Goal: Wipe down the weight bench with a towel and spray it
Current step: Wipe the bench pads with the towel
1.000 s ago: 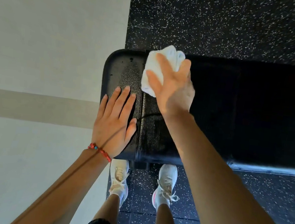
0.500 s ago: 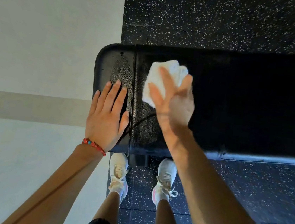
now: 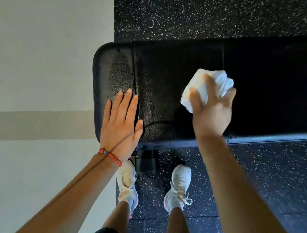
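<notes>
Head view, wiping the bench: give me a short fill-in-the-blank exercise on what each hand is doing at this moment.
1. The right hand grips a bunched white ____ over the black weight bench.
2. The left hand lies ____ on the bench's end pad, fingers straight.
3. A red beaded ____ circles the left wrist.
4. Both feet, in white sneakers, stand on the dark ____ floor.

Missing words: towel; flat; bracelet; speckled
</notes>
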Demonstrator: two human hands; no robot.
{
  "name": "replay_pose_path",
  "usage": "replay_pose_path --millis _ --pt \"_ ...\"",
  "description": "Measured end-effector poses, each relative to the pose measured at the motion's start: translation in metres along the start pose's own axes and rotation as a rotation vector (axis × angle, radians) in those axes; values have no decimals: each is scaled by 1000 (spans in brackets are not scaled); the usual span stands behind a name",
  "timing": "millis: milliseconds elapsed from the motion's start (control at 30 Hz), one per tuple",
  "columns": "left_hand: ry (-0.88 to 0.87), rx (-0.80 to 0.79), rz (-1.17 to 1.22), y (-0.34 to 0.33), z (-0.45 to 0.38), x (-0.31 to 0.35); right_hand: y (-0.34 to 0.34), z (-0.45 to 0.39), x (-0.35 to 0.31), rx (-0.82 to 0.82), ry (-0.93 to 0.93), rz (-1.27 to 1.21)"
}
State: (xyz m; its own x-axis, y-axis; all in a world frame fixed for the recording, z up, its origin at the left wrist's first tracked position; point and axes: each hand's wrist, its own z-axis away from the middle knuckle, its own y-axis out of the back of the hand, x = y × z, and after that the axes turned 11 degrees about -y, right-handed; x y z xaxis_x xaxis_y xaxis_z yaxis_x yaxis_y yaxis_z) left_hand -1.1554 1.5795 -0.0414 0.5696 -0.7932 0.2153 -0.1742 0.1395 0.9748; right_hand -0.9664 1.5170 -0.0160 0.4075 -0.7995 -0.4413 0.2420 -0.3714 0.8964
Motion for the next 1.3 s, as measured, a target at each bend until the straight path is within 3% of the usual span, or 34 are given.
replay_pose_path --millis 133,233,267,333,367,433,533,667,833,1000,1200,1300 --pt "5 15 39 4 2 0 -39 43 -4 -289 182 -98" --pt "19 15 52 7 5 5 -18 45 -7 -432 323 -211" --pt "19 16 51 8 5 8 -6 40 -2 -423 316 -135" --pt "14 21 50 9 6 16 12 23 20 -192 178 65" --pt "12 24 55 9 6 22 17 17 37 -69 144 90" --pt "12 29 66 8 3 32 26 13 60 14 91 32" --pt "38 38 65 3 -2 45 21 23 57 -3 49 -42" --pt "59 34 70 1 -2 46 -1 65 32 -136 267 0" --pt "25 -3 40 5 3 41 10 58 46 -95 427 47" --pt "39 12 47 5 -13 64 46 23 106 -50 193 72" --pt "14 3 68 -10 -45 108 68 6 121 -145 7 -52" --pt "35 -19 30 -20 -54 118 61 -4 120 -145 39 -15"
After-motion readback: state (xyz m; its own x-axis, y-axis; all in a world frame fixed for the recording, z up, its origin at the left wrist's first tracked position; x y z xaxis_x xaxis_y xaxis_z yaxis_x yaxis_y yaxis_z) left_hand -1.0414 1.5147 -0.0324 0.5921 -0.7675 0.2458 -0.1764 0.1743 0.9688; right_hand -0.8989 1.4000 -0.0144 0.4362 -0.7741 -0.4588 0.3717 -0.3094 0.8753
